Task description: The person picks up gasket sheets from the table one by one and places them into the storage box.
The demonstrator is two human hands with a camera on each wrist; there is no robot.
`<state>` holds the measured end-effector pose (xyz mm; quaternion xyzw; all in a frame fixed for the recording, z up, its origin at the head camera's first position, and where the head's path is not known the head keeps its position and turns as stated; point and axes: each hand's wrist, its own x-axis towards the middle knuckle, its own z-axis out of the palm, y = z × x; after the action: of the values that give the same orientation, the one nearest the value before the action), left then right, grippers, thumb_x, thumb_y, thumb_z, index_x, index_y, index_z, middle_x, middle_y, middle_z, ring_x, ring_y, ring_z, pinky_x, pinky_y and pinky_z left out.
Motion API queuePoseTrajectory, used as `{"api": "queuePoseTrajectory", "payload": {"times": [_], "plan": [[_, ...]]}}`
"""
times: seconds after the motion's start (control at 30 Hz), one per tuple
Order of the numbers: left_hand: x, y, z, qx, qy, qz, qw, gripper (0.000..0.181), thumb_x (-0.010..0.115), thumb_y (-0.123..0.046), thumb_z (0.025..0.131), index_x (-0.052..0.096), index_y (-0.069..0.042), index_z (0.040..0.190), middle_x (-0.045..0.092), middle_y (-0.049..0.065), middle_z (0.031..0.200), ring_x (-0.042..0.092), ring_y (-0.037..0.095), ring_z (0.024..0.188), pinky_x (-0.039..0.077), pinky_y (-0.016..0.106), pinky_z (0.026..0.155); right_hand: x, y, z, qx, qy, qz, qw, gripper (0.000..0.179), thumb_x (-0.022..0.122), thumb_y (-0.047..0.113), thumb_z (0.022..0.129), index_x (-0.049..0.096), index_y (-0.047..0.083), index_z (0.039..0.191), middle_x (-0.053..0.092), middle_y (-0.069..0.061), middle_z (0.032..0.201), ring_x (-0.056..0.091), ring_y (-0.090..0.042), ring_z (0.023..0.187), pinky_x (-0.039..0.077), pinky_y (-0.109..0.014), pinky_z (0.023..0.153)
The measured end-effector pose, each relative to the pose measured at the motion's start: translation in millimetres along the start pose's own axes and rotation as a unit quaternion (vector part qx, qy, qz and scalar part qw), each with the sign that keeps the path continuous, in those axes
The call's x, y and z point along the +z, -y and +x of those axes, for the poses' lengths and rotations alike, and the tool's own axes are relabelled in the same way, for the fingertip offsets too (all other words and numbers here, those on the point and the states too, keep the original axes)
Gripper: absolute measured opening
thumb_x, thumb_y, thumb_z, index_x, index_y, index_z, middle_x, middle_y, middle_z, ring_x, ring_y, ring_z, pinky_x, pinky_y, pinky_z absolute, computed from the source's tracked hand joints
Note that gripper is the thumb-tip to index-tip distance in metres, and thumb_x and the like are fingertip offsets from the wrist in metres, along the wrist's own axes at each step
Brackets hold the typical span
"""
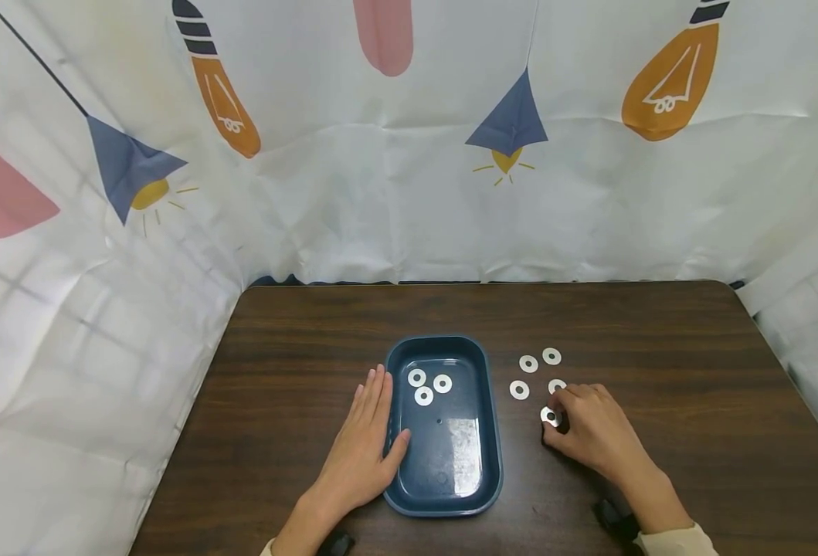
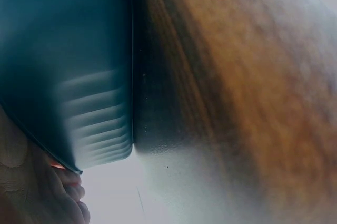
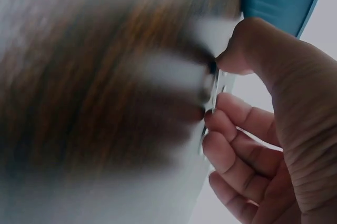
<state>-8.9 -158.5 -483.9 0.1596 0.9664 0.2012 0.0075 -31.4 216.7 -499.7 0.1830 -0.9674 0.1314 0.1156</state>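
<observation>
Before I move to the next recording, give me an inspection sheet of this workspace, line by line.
Surface: brown wood-grain table.
Job's things: blue tray holding three white rings; four more rings lie on the table to its right, one partly covered by the right hand. A fifth ring is at that hand.
Clutter: nothing seen.
Hands: left hand rests along the tray's left side, thumb over the rim; right hand pinches the fifth ring, but whether it is fully lifted cannot be told.
Cables: nothing seen.
Surroundings: white cloth around the table, printed with lamps and bulbs.
</observation>
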Motion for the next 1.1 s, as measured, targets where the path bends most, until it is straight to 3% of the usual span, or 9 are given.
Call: {"api": "queuePoseTrajectory", "payload": {"times": [0.4,0.63,0.73,0.93,1.1], "plan": [[0.2,0.4,-0.1,0.003,0.000,0.001,1.0000,0.091,0.063,-0.042,0.102,0.014,-0.008,0.170,0.011,0.011,0.181,0.007,0.024,0.169,0.024,0.058,0.133,-0.1,-6.4,-1.2,-0.030,-0.019,0.016,0.9992,0.022,0.088,0.024,0.068,0.069,0.018,0.078,0.059,0.012,0.071,0.059,-0.011,0.072,0.054,-0.044,0.082],[0.0,0.2,-0.7,0.004,-0.003,-0.007,1.0000,0.089,0.062,-0.041,0.103,0.014,-0.009,0.171,0.010,0.009,0.181,0.008,0.025,0.169,0.017,0.051,0.136,-3.5,-13.3,2.0,-0.046,-0.037,0.018,0.9981,0.022,0.089,0.024,0.066,0.072,0.017,0.078,0.064,0.013,0.071,0.060,-0.008,0.070,0.055,-0.041,0.077],[0.0,0.2,-1.1,0.003,-0.003,-0.010,0.9999,0.088,0.062,-0.041,0.103,0.014,-0.010,0.171,0.009,0.008,0.181,0.007,0.024,0.169,0.015,0.048,0.137,-5.2,-13.3,3.3,-0.045,-0.032,0.021,0.9982,0.022,0.089,0.025,0.066,0.072,0.017,0.078,0.064,0.013,0.072,0.060,-0.007,0.071,0.054,-0.041,0.076],[-0.1,0.6,-0.8,0.002,0.001,-0.006,1.0000,0.089,0.061,-0.041,0.103,0.012,-0.011,0.171,0.006,0.006,0.181,0.004,0.022,0.169,0.022,0.056,0.134,-7.8,-10.5,3.6,-0.036,-0.011,0.021,0.9991,0.021,0.089,0.027,0.069,0.073,0.019,0.079,0.066,0.014,0.072,0.062,-0.008,0.072,0.055,-0.041,0.078],[0.3,1.0,-0.4,0.004,0.000,-0.009,1.0000,0.089,0.061,-0.041,0.103,0.013,-0.010,0.171,0.006,0.006,0.181,0.005,0.022,0.169,0.023,0.057,0.133,-7.0,-7.3,4.7,-0.046,-0.022,0.020,0.9985,0.021,0.089,0.027,0.068,0.072,0.019,0.078,0.066,0.013,0.071,0.062,-0.008,0.072,0.055,-0.040,0.078]]}}
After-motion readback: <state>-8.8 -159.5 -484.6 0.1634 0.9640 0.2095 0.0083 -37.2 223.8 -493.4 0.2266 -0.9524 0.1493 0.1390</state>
